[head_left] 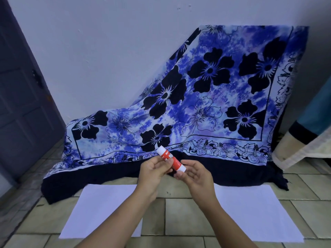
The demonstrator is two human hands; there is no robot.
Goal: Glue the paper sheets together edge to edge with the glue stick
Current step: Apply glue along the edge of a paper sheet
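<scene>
A red and white glue stick (170,159) is held up in front of me above the floor, lying slanted from upper left to lower right, its cap on. My left hand (152,172) grips its middle from the left. My right hand (195,174) holds its lower right end between thumb and fingers. Two white paper sheets lie flat on the tiled floor below, apart from each other: the left sheet (100,210) under my left forearm and the right sheet (258,212) under my right forearm.
A blue flowered cloth (206,104) drapes over something against the white wall and spreads onto the floor just behind the sheets. A dark door (23,97) stands at the left. A folded fabric item (304,140) leans at the right. Tiled floor (175,192) shows between the sheets.
</scene>
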